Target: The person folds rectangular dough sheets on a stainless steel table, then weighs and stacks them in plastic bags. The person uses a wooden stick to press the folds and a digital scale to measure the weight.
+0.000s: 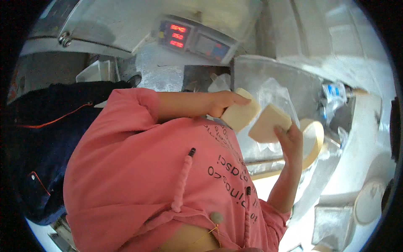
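Note:
My left hand point(225, 102) grips a flat, cream-coloured slab point(241, 111), with the thumb along its upper side. A second, similar slab point(269, 124) is held by my right hand point(289, 135), its thumb pressed on the near face. The two slabs are held close side by side, their facing edges slightly apart, above a grey metal tray point(261, 63). Crumpled clear plastic point(274, 88) lies in the tray behind them. What the slabs are made of cannot be told.
A digital scale point(195, 41) with red figures stands beyond the tray. A cream curved rim point(318, 138) is beside my right wrist. Plastic packaging point(335, 91) lies at the right. White containers point(97, 71) stand at the left, near a dark blue garment point(47, 141). A round lid-like thing point(368, 201) is at lower right.

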Motion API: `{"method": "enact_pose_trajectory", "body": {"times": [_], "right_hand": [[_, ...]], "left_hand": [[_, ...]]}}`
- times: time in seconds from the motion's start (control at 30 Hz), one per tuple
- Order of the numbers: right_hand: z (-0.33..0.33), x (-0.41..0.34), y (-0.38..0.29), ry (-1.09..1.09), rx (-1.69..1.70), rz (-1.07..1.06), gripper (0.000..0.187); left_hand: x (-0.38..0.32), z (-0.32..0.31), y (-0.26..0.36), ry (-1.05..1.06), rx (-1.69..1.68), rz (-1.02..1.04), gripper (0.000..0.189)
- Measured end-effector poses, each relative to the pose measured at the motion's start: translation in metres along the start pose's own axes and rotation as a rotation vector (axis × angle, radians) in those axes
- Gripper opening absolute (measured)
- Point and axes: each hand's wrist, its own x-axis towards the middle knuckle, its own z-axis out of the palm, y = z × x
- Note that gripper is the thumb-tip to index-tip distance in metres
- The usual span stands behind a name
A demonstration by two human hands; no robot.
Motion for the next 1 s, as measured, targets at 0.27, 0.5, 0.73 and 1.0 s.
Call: {"method": "enact_pose_trajectory", "body": {"times": [0.27,0.5,0.73,1.0], "right_hand": [[0.021,0.009,0.013,0.091,-0.894,-1.173,0.032],[0.036,-0.002,0.040,-0.195,-0.954,-1.139,0.036],[0.039,-0.049,0.060,0.233,-0.288,-0.466,0.068],[0.013,-0.030,0.090,0.347,1.054,0.003,0.045]], "left_hand": [[-0.007,0.037,-0.014,-0.215,0.040,-0.007,0.048],[-0.012,0.024,-0.020,-0.401,-0.275,-0.065,0.060],[-0.035,0.062,-0.006,-0.164,-0.078,0.116,0.068],[0.077,0.122,-0.021,0.054,0.675,0.053,0.042]]}}
